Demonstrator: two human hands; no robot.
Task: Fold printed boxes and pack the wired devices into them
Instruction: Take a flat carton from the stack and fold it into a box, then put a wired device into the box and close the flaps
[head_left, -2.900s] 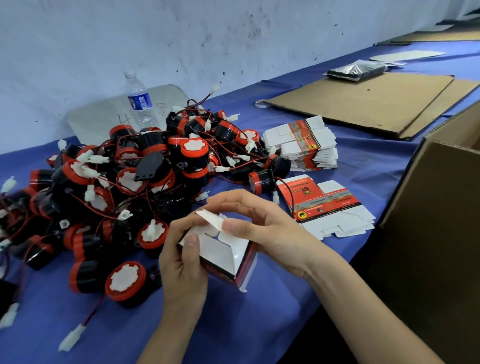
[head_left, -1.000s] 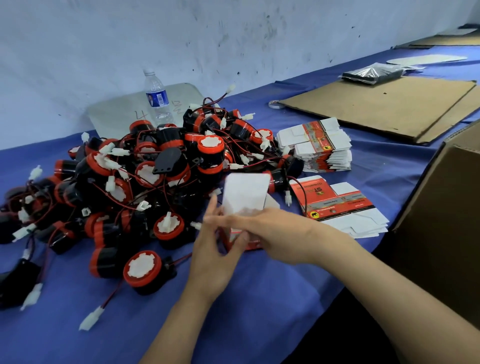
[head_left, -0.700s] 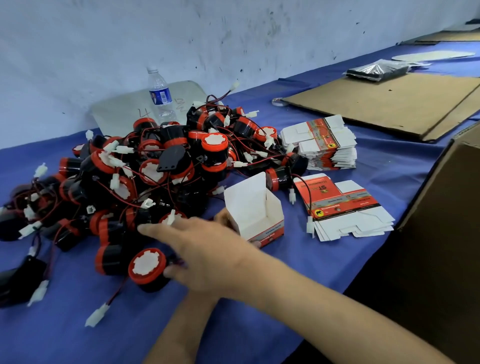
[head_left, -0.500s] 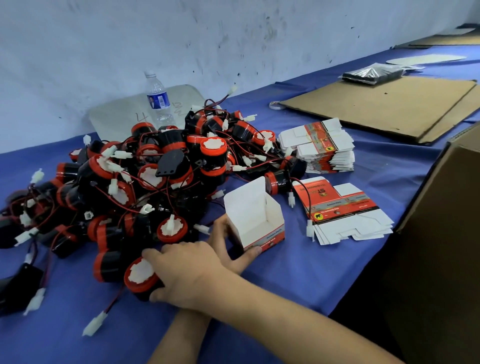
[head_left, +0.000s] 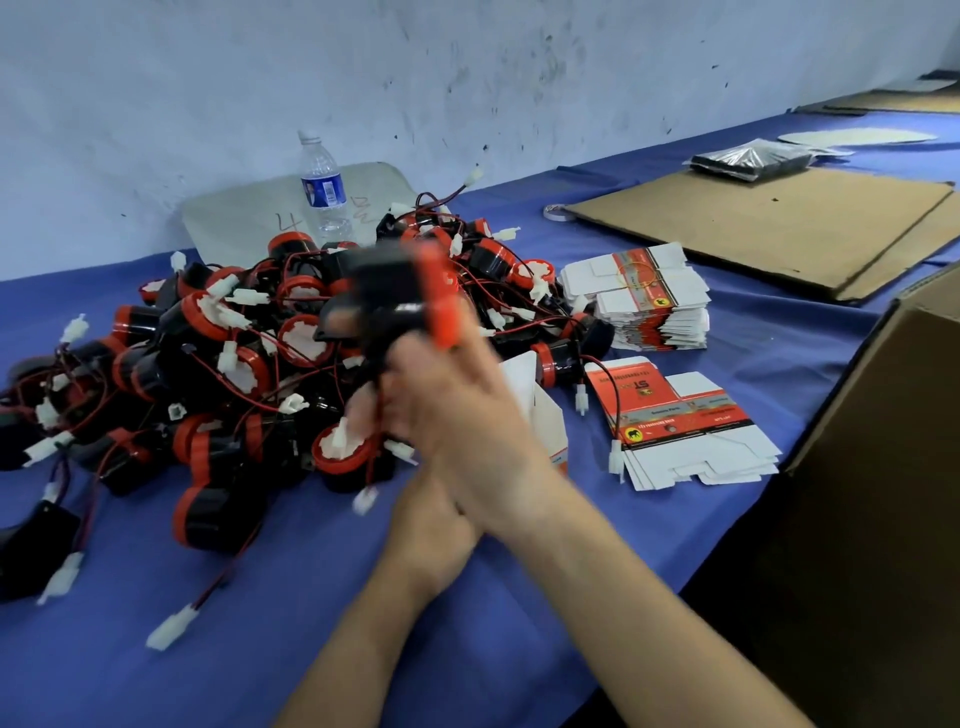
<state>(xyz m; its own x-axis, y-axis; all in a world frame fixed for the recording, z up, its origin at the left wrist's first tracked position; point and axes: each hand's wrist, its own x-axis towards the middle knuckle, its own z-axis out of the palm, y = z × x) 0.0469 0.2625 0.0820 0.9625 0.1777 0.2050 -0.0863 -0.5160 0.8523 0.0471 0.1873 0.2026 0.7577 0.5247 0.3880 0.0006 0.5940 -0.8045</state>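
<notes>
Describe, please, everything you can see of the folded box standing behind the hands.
The folded box is thin white card, with a little red print at its lower edge. It stands upright on the blue tablecloth, top open, one white flap raised. It sits between the heap of wired devices and the flat printed boxes. The right hand hides much of it; whether they touch cannot be told.
</notes>
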